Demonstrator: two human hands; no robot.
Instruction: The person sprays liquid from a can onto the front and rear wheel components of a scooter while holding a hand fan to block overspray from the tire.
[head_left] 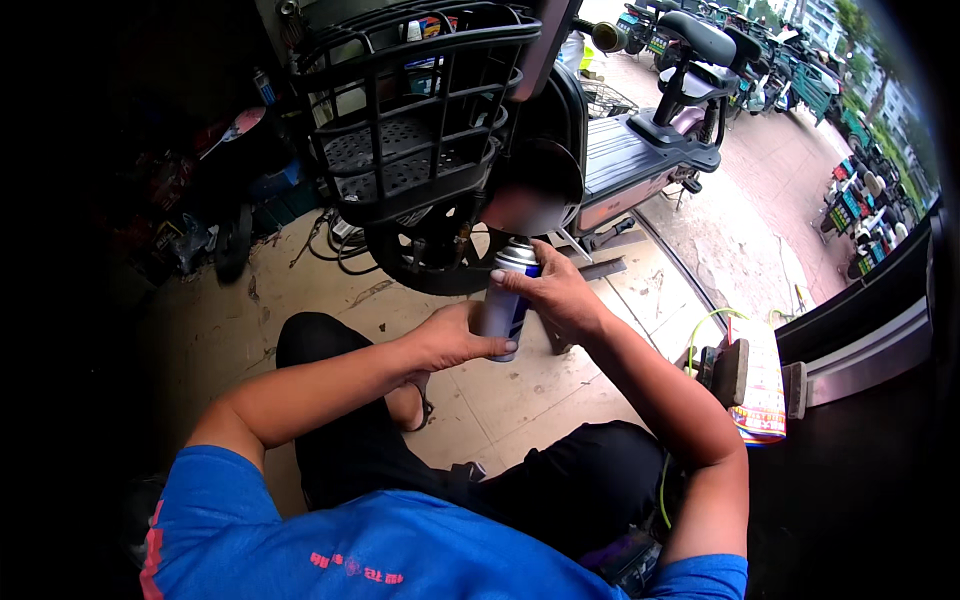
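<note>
While crouched beside an electric scooter (600,150), a person grips an aerosol spray can (508,305) in both hands, just below the black front wheel (440,255).

The left hand (450,338) is wrapped around the can's lower body, fingers curled shut on it; the right hand (555,292) closes over the upper part, fingers bent near the cap end. The can stands nearly upright, its top close under the wheel and the black wire basket (410,110) above. No spray is visible and the wheel shows no wet patch, so the spraying appears not yet begun; whether the cap is off cannot be told. Parked scooters (850,200) line the pavement beyond.
</note>
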